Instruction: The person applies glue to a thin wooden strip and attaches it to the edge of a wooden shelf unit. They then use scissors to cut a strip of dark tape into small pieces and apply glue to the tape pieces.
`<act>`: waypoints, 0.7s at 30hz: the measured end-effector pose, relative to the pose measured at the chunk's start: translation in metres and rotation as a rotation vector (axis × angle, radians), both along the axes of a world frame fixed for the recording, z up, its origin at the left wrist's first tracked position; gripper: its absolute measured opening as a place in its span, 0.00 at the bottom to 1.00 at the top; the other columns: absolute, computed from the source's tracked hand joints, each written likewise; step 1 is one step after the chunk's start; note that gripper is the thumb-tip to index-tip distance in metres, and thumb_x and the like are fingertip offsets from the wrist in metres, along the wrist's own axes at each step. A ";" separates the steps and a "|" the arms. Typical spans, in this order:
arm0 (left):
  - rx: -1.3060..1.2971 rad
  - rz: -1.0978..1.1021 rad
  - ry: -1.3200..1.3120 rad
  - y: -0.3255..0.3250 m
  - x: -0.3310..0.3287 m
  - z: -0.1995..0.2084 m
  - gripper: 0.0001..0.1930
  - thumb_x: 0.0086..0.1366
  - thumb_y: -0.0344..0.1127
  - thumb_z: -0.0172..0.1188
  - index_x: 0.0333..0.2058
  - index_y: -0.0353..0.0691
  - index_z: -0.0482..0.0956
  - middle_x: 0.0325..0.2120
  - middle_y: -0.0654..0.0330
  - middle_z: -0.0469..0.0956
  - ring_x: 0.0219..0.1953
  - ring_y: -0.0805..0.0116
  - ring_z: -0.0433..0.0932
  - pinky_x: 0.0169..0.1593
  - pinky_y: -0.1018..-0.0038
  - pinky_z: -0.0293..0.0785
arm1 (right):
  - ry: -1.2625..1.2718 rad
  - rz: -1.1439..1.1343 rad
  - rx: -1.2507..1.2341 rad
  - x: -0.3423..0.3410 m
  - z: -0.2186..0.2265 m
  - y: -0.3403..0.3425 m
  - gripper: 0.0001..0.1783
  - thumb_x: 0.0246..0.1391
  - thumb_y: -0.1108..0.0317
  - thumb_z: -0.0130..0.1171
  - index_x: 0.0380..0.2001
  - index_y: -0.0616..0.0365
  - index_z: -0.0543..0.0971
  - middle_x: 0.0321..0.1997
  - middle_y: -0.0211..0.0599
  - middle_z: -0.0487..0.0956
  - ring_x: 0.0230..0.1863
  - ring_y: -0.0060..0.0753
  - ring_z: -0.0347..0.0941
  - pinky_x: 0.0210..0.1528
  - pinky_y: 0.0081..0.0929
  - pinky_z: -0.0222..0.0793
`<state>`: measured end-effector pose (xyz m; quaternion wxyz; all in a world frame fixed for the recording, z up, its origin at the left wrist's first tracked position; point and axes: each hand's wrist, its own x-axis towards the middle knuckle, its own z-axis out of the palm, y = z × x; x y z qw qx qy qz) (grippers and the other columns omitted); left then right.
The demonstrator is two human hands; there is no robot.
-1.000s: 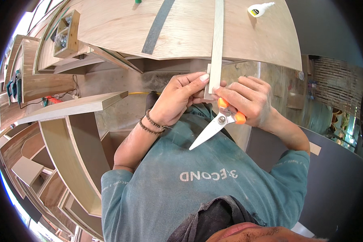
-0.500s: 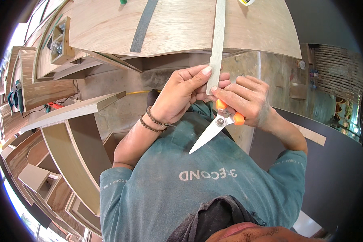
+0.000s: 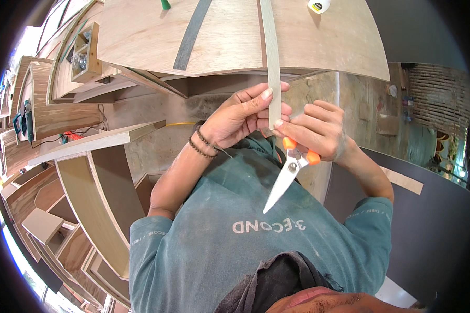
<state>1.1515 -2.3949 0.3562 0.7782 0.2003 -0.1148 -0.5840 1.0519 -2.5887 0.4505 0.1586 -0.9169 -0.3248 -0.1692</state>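
Observation:
A long, pale wood-grain edging strip [image 3: 273, 57] runs off the plywood worktop [image 3: 230, 36] toward me. My left hand [image 3: 244, 112] pinches it near its close end, thumb on top and fingers behind. In my right hand [image 3: 317, 130] is a pair of scissors [image 3: 287, 175] with orange handles, its blades together and pointing back at my chest. The right thumb and forefinger also touch or nearly touch the strip's end; which of the two I cannot tell. Much of the scissor handles is hidden in the palm.
On the worktop lie a dark grey strip [image 3: 193, 34], a green object [image 3: 165, 4] and a white bottle [image 3: 318, 5]. A wooden box [image 3: 87, 55] of small parts stands at the left. Below it is a wooden cabinet frame [image 3: 96, 172]. A dark panel [image 3: 407, 224] is at my right.
The scissors have swung so their tip points more straight back and sits further right. The strip's near end has shifted slightly toward me, with both hands still at it.

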 end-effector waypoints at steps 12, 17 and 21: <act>0.537 0.329 -0.392 0.017 -0.010 0.048 0.20 0.70 0.38 0.65 0.55 0.30 0.80 0.34 0.59 0.84 0.34 0.75 0.82 0.38 0.79 0.84 | 0.622 -0.691 0.018 -0.005 0.051 -0.024 0.20 0.66 0.61 0.61 0.59 0.54 0.77 0.31 0.51 0.82 0.29 0.50 0.80 0.32 0.38 0.72; 0.779 0.859 -1.214 0.021 0.005 0.077 0.18 0.62 0.33 0.73 0.48 0.29 0.85 0.30 0.58 0.84 0.28 0.78 0.80 0.29 0.80 0.77 | 0.714 -0.640 0.072 0.008 0.062 -0.031 0.20 0.69 0.63 0.56 0.61 0.56 0.74 0.30 0.48 0.78 0.29 0.44 0.76 0.35 0.35 0.74; 0.943 1.038 -1.487 0.015 0.011 0.089 0.16 0.60 0.30 0.73 0.46 0.32 0.86 0.30 0.57 0.84 0.27 0.75 0.82 0.29 0.78 0.77 | 0.890 -0.606 0.283 0.022 0.075 -0.025 0.20 0.72 0.64 0.50 0.64 0.57 0.71 0.34 0.35 0.75 0.34 0.25 0.74 0.36 0.26 0.80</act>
